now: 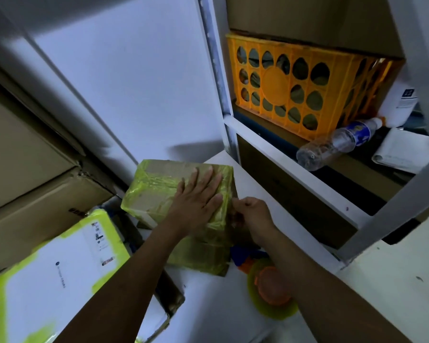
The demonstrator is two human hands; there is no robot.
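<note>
One taped box (pixel 156 186) lies on the desk (pixel 208 300). Two hands: left hand (pixel 198 199) flat, pressing its top; right hand (pixel 252 216) pinching its right edge. One orange crate (pixel 278 82), one bottle (pixel 337 142) well apart.

the left hand (pixel 196 201) hides part of the taped box (pixel 156 186).

White counter (pixel 208 300) — taped box (pixel 154 186), green dish (pixel 279 316) on it.

brown box (pixel 159 191) w/ yellow-green tape | orange crate (pixel 295 95) | white parcel (pixel 60 268), yellow-green tape edges
</note>
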